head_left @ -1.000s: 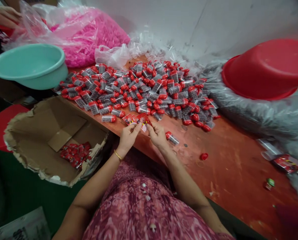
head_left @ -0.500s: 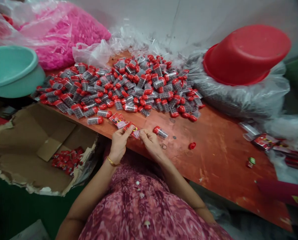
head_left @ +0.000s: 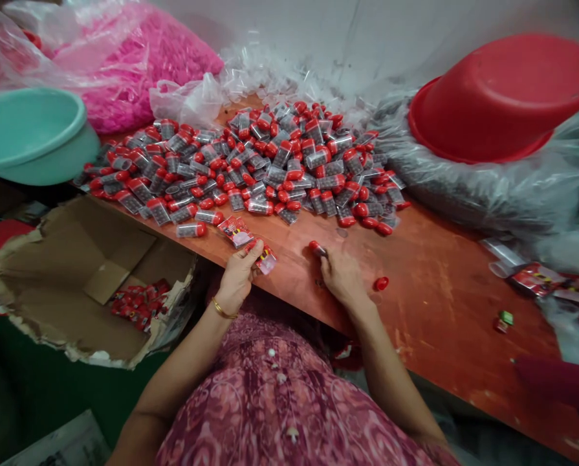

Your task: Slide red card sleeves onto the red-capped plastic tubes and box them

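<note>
- Red table (head_left: 444, 272) under a tube pile (head_left: 274, 175).
- Before the pile, left hand (head_left: 237, 275) alone now pinches a packet (head_left: 266, 259).
- Right hand (head_left: 343, 275) moved to a loose tube (head_left: 317, 248); finger grip unclear.

Open tabletop (head_left: 442, 291) between red cap (head_left: 381, 283) and green piece (head_left: 506, 317), heaped tubes (head_left: 273, 175) blocking farther back

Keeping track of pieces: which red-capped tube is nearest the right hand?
The lone tube at the right hand, which partly hides it; it lies apart, whereas the other red-capped tubes lie in or beside the heap.
</note>
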### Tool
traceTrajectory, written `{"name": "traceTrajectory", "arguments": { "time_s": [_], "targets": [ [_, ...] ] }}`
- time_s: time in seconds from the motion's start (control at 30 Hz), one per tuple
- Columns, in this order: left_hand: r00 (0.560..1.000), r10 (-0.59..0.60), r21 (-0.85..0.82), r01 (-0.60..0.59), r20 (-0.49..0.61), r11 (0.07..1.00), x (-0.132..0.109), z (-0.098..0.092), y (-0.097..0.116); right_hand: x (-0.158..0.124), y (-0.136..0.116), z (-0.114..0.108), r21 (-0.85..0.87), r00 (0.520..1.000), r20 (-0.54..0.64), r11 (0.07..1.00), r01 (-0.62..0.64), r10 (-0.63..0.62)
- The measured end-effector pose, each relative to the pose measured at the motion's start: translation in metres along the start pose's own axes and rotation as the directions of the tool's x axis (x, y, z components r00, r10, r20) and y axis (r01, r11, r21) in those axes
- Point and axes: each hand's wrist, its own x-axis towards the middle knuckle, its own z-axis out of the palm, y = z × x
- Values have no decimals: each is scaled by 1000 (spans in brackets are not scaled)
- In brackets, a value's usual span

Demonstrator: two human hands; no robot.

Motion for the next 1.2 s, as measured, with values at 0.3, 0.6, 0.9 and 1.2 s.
{"name": "traceTrajectory", "arguments": {
  "time_s": [0.3, 0.6, 0.9, 1.2],
  "targets": [
    [999, -16, 136, 20, -32, 990, -2, 1, -4, -26, -61, -33, 764, 991, 115, 643, -49, -62],
    [999, 29, 257, -24, -16, 966, -7, 0, -1, -16, -71, -28, 779, 988, 157, 615, -121, -5],
    [999, 27, 281, -21, -17, 959, -6, 1, -4, -19, -75, -25, 818, 980, 193, 544, -188, 47],
    [990, 139, 315, -127, -17, 940, -4, -2, -7, -26, -70, -35, 806, 983, 171, 564, -178, 66]
  ]
}}
